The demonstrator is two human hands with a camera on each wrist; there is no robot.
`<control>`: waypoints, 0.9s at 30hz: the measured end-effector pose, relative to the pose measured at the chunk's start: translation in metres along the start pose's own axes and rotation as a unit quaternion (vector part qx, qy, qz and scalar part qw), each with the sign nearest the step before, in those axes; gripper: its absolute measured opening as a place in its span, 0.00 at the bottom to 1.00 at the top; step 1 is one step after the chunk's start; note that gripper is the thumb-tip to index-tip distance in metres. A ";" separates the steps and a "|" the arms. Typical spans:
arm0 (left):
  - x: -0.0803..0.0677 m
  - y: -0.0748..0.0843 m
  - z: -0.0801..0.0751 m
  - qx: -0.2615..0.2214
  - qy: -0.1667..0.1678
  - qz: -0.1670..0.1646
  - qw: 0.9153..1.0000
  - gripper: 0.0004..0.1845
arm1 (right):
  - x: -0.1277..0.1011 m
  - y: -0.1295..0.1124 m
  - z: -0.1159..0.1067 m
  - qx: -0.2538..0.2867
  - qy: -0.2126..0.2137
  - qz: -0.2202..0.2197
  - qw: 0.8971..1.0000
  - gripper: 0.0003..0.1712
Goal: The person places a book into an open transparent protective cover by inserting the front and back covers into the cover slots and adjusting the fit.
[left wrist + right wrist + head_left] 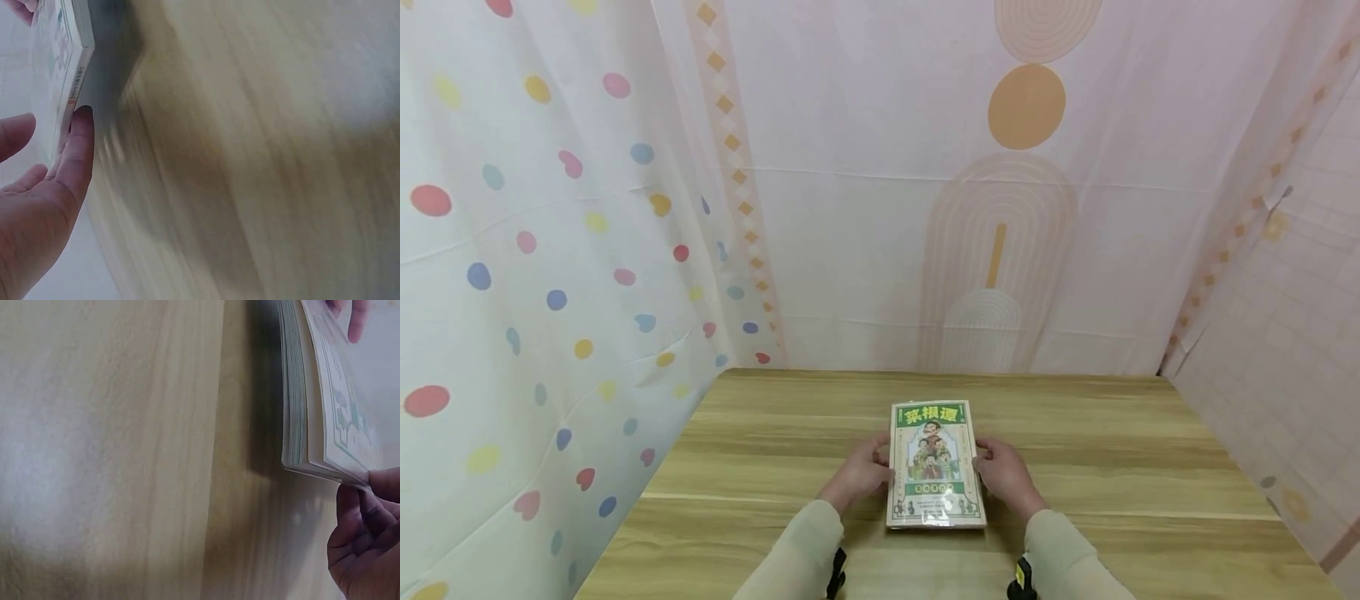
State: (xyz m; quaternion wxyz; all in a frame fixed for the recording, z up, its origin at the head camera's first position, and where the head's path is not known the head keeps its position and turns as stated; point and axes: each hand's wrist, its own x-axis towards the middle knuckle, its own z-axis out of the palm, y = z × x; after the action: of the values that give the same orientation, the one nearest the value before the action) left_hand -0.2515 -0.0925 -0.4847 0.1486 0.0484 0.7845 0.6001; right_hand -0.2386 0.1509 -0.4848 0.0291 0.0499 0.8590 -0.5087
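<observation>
A paperback book (935,467) with a green-and-cream illustrated cover is held between both hands, its cover facing up. My left hand (861,473) is at the spine side. In the left wrist view a nearly straight finger (78,147) supports the spine from below, while the thumb (17,134) stands apart from the cover. At the opposite edge, my right hand (1006,475) pinches a corner of the book between thumb and curled fingers. The right wrist view shows the front cover (337,406) lifted slightly off the page block (295,394).
The wooden table (737,467) lies under the book, which casts a shadow on it. A patterned curtain (850,250) hangs behind the table, with a dotted curtain (550,250) at the left and a pale one (1285,350) at the right.
</observation>
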 end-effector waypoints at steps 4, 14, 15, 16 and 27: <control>0.000 -0.003 0.001 0.016 0.000 0.004 1.000 0.34 | 0.000 0.002 0.001 -0.012 0.007 -0.003 1.000 0.25; -0.007 -0.005 0.004 0.128 0.006 0.049 0.991 0.33 | 0.000 0.004 0.002 -0.095 0.018 -0.061 0.993 0.30; -0.007 -0.005 0.004 0.139 0.002 0.053 0.989 0.34 | -0.001 0.003 0.002 -0.101 0.014 -0.065 0.993 0.30; -0.008 -0.005 0.005 0.153 -0.002 0.060 0.986 0.34 | -0.002 0.002 0.003 -0.110 0.010 -0.074 0.991 0.30; -0.009 -0.013 0.012 0.316 -0.024 0.096 0.944 0.38 | -0.007 0.005 0.012 -0.210 -0.026 -0.114 0.971 0.27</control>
State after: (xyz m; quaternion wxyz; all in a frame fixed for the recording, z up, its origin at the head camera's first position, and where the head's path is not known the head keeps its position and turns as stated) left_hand -0.2377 -0.0870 -0.4986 0.0868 0.1823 0.9216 0.3314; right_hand -0.2310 0.1429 -0.4945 0.0026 -0.0689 0.9457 -0.3176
